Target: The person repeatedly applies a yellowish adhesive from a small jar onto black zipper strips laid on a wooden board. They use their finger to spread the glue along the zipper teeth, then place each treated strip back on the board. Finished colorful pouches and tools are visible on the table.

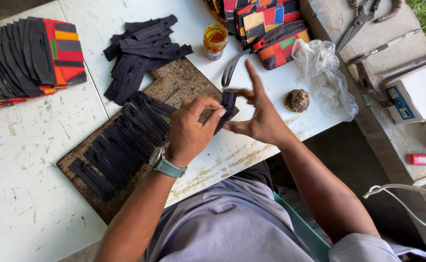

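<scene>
Black zipper strip [228, 104] pinched between both hands, just above the near edge of the brown board [184, 82]. Left hand [191, 131], teal-strapped watch [162, 162] on the wrist, curled with thumb and forefinger nipping the lower end. Right hand [259, 114] fanned open, forefinger up toward 12 o'clock, only thumb and a fingertip meeting the upper end.

Best handled, by the look of it, with a light nip at each end, strip kept taut and flat, no twist, both hands low over the board.

At 9 o'clock of the hands, a row of black zippers [120, 145] overlapped along the board, close by the left knuckles. At 11 o'clock, a loose pile of black strips [142, 48]. At 12 o'clock, a small jar of amber liquid [215, 41], easily tipped by a raised finger. At 1 o'clock, a striped red pouch [278, 46]; at 2 o'clock, a crumpled clear bag [324, 77] and a small brown lump [297, 100], just beside the right hand.

White table [33, 160] edge slanting directly under the right wrist; little support there, a dropped strip likely off into the lap. Open room mostly at 8 o'clock, on scuffed bare tabletop. Far off at 10 o'clock, a stack of striped panels [28, 56], well apart.
</scene>
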